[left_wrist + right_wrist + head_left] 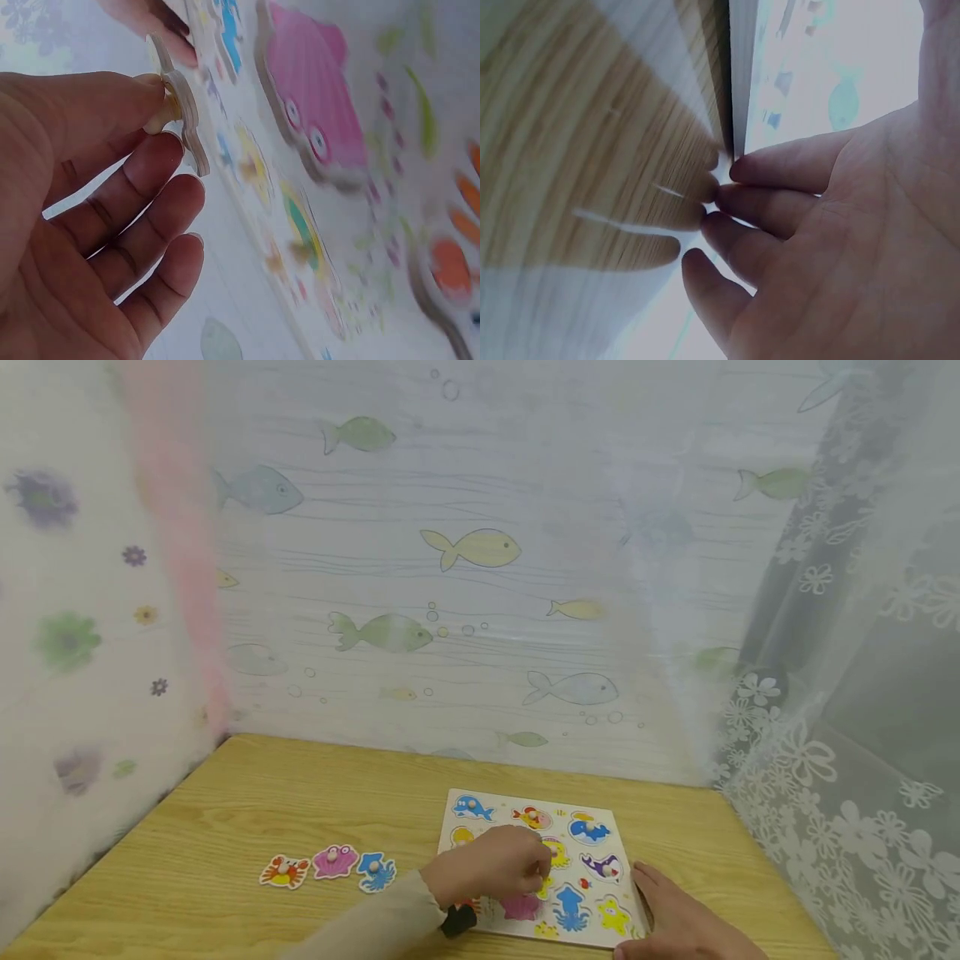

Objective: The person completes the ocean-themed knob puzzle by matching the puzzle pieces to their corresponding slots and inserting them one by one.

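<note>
My left hand [495,864] is over the middle of the wooden peg puzzle board [498,806]. Between thumb and forefinger it pinches a thin wooden puzzle piece [193,127] by its round knob. That piece is edge-on in the left wrist view, its printed face turned away; yellow shows below the fingertips in the head view. Facing the hand are a pink shell recess [521,907] and a blue squid recess [572,910]. My right hand [686,920] lies along the board's right edge, its extended fingers [780,161] touching the table beside it.
Left of the board, a crab piece [285,871], a pink shell piece [335,861] and a blue squid piece [377,872] lie in a row on the wooden table [217,827]. Knobbed pieces, among them a blue whale [472,807], sit in the board. Printed curtains [480,693] surround the table.
</note>
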Tool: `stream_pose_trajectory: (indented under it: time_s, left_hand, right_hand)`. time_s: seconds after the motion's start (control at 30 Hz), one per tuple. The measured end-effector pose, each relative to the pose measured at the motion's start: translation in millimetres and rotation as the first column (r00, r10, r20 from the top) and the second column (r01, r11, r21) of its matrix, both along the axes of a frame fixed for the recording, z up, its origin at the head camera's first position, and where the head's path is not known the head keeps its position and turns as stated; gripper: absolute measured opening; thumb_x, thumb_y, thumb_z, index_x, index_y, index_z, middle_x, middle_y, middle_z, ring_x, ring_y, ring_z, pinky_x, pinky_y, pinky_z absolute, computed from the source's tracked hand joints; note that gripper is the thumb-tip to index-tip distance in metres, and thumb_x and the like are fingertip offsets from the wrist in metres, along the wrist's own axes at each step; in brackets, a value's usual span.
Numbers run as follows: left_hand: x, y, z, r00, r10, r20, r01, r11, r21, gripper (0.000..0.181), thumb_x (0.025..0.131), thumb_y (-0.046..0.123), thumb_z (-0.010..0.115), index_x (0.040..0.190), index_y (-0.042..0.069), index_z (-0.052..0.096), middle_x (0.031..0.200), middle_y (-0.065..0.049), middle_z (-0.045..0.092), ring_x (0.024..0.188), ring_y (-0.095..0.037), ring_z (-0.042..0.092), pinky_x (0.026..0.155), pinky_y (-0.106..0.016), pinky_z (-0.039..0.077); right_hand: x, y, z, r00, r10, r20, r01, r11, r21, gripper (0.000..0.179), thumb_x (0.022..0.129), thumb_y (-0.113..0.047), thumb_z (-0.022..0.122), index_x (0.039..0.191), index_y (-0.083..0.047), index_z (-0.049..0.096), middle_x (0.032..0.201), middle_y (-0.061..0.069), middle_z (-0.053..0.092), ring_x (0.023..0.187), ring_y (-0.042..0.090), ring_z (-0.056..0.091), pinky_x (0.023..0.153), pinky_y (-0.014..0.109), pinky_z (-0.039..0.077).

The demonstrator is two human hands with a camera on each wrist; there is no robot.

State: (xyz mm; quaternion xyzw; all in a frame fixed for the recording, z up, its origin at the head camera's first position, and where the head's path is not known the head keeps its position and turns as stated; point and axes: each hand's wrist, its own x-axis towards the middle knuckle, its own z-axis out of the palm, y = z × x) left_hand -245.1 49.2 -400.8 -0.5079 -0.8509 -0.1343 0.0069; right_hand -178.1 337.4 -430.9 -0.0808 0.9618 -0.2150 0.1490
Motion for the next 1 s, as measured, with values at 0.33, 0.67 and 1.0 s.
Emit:
stream_pose_trajectory:
  time_s: [0.33, 0.67, 1.0]
  left_hand:
    - [7.1, 43.4, -3.1, 0.999, -0.036, 0.0, 0.035, 0.997, -0.064, 0.006, 0.085, 0.02, 0.07, 0.088, 0.025, 0.071, 0.076, 0.018, 0.054, 0.068, 0.002, 0.045, 0.063, -0.012, 0.037]
    - [9.6, 72.6, -9.8, 1.0, -0.005, 0.003, 0.006, 0.994, -0.112, 0.005, 0.086, 0.024, 0.069, 0.086, 0.029, 0.068, 0.075, 0.019, 0.051, 0.066, 0.003, 0.046, 0.061, -0.013, 0.036]
    - [11.3, 91.5, -18.6, 0.998, 0.056, 0.038, -0.05, 0.99, -0.133, 0.005, 0.087, 0.026, 0.068, 0.084, 0.029, 0.067, 0.075, 0.021, 0.053, 0.066, 0.003, 0.047, 0.06, -0.015, 0.038]
  right_hand:
    - [1.9, 1.8, 0.5, 1.0, 0.007, -0.015, -0.008, 0.999, -0.04, 0.11, 0.068, -0.055, 0.077, 0.145, 0.006, 0.029, 0.147, 0.028, 0.028, 0.132, 0.047, 0.03, 0.098, 0.062, 0.032]
    - [1.6, 3.1, 1.4, 0.997, 0.055, -0.053, -0.057, 0.998, -0.035, 0.107, 0.072, -0.056, 0.075, 0.145, 0.008, 0.029, 0.147, 0.029, 0.028, 0.133, 0.048, 0.029, 0.097, 0.062, 0.033]
    - [1.6, 3.7, 3.7, 0.997, 0.074, -0.019, -0.075, 0.994, -0.079, 0.101, 0.078, -0.049, 0.073, 0.143, 0.013, 0.027, 0.146, 0.035, 0.024, 0.131, 0.054, 0.026, 0.094, 0.065, 0.032]
